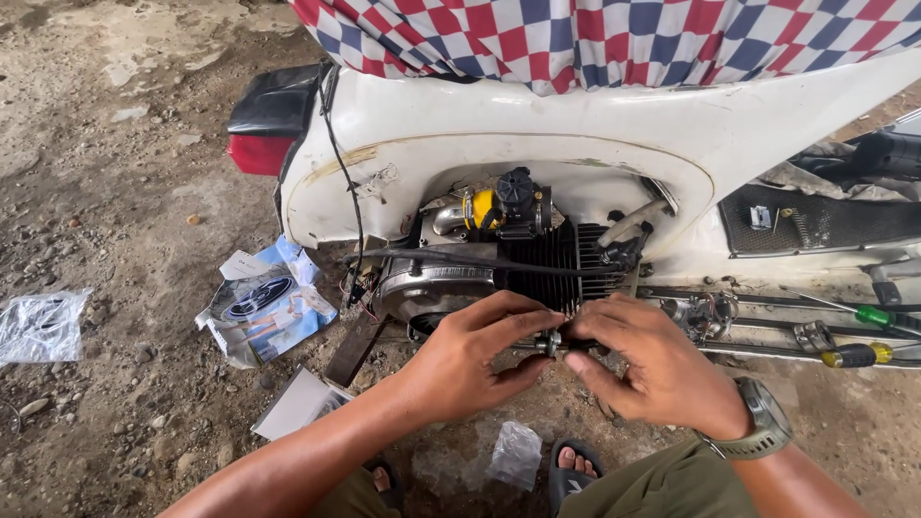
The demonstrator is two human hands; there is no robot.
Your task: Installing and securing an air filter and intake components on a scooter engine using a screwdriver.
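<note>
My left hand (480, 355) and my right hand (643, 369) meet in front of a white scooter's exposed engine (523, 259). Between their fingertips both hands pinch a small metal fitting with a dark stub (554, 342). The left fingers curl over it from the left; the right thumb and fingers grip it from the right. A watch (763, 422) sits on my right wrist. The engine shows black cooling fins, a silver round cover (427, 283) and a black and yellow carburettor (504, 203) on top.
The white scooter body (576, 125) lies under a checked cloth (614, 34). Screwdrivers with green (868, 314) and yellow (859, 356) handles rest on the floorboard at right. Torn packaging (259, 302), a clear bag (38, 326) and another small bag (516, 453) lie on the dirt ground. My sandalled foot (574, 465) shows below.
</note>
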